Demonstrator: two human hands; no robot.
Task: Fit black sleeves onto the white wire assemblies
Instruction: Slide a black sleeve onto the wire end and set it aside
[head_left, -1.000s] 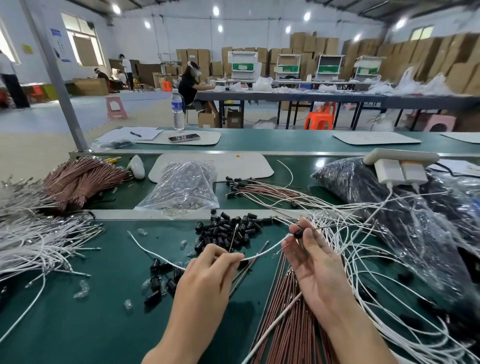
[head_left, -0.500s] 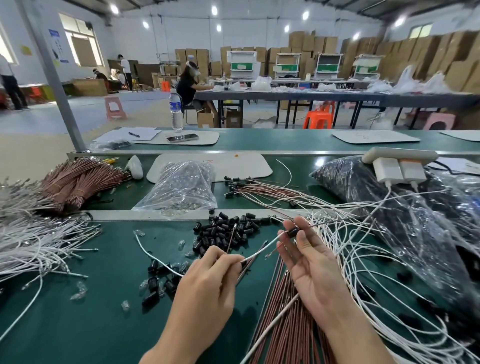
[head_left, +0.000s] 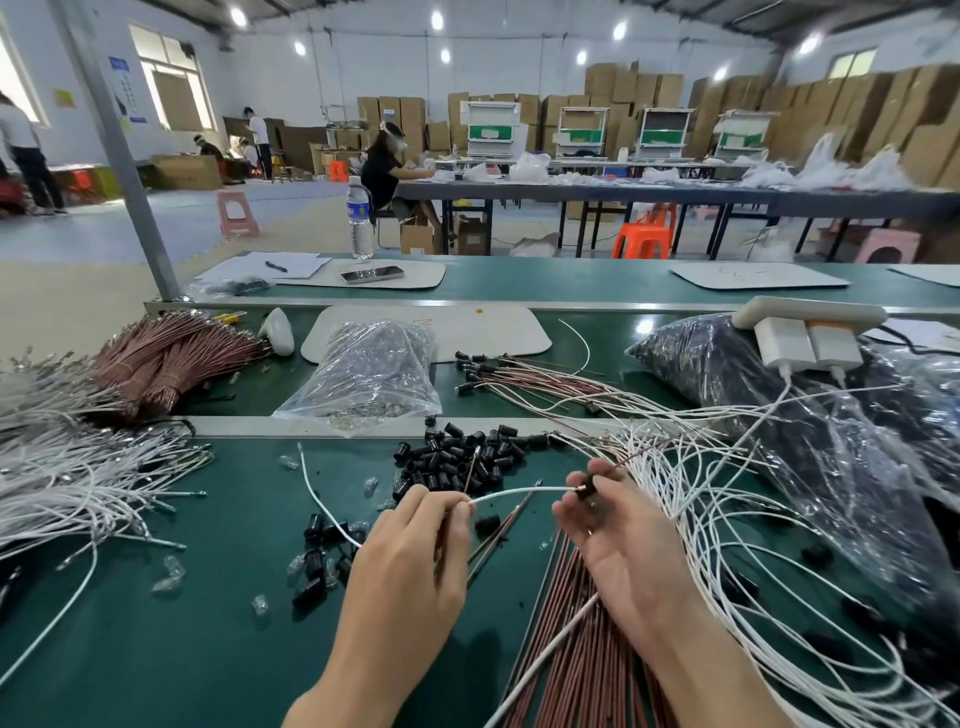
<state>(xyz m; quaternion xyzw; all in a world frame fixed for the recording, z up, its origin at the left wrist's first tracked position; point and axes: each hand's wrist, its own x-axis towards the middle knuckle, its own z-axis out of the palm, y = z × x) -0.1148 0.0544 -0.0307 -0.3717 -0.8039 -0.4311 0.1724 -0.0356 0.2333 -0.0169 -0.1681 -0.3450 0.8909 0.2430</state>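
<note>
My left hand (head_left: 410, 556) pinches a white wire (head_left: 519, 492) near its end, above the green table (head_left: 171, 654). The wire runs right into a small black sleeve (head_left: 589, 491) that my right hand (head_left: 618, 540) pinches between thumb and fingers. The wire's far tail curves away to the left. A heap of loose black sleeves (head_left: 457, 460) lies just beyond my hands. A tangle of white wire assemblies (head_left: 727, 499) spreads to the right of my right hand.
Brown wires (head_left: 587, 649) lie under my right forearm. A large white wire pile (head_left: 67, 478) fills the left side. A clear bag (head_left: 369, 374), a brown wire bundle (head_left: 171, 358) and a dark plastic bag (head_left: 810, 415) with a power strip (head_left: 810, 317) sit behind.
My hands have come level with each other, and the white wire now stretches straight between them with its end in the black sleeve. The view has shifted slightly.
</note>
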